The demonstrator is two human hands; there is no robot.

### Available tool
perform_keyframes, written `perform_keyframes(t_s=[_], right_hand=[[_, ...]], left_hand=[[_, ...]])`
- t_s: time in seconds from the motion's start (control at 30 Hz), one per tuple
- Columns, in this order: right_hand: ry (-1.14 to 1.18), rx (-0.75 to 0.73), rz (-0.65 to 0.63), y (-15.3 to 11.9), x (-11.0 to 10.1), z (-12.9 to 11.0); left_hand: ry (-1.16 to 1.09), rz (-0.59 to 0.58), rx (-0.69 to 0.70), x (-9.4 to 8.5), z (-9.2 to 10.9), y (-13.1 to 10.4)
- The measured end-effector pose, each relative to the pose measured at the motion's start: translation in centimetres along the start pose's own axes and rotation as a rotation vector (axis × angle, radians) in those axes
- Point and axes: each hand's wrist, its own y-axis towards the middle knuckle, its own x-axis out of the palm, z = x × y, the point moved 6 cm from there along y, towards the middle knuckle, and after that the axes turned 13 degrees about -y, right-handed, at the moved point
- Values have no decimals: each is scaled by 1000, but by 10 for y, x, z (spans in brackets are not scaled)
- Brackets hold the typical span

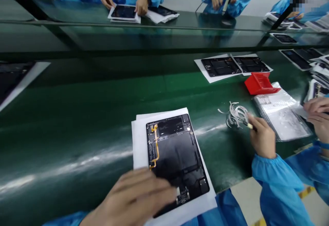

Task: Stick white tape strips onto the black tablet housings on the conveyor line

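Note:
My left hand, slightly blurred, reaches over the lower left part of an opened tablet. Its fingers are stretched out, and I see nothing held in them. The tablet is black inside, with an orange flex cable along its left side and a small circuit board near the fingertips. Beneath it lie white sheets. Off to the right, my right hand pinches a small pale piece beside a loose pile of curled white strips on the green table.
A red bin sits behind a stack of clear plastic bags. Further back are two opened tablets on white paper. At the right edge show a co-worker's hands. Across the green table, other people in blue handle tablets.

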Motion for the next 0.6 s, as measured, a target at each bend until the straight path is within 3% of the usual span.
perform_keyframes(t_s=[0.07, 0.13, 0.17, 0.27, 0.33, 0.4, 0.47, 0.6], right_hand=[[-11, 35, 68, -2, -16, -10], [127, -6, 100, -3, -34, -46], [272, -67, 40, -3, -38, -71], [678, -274, -348, -10, -37, -157], [851, -300, -600, -18, -26, -196], [980, -258, -726, -20, -14, -215], [1053, -193, -776, -16, -1, -218], [1025, -160, -820, -8, 13, -215]], left_hand=[[95, 5, 82, -12, -2, 27], [51, 36, 67, -17, -16, 49], [22, 45, 42, -17, -26, 56], [-31, 75, -17, -14, -55, 69], [-43, 91, -35, -14, -66, 72], [-61, 86, -47, -14, -71, 74], [-76, 121, -76, -16, -71, 72], [126, 414, -174, -16, -60, 34]])
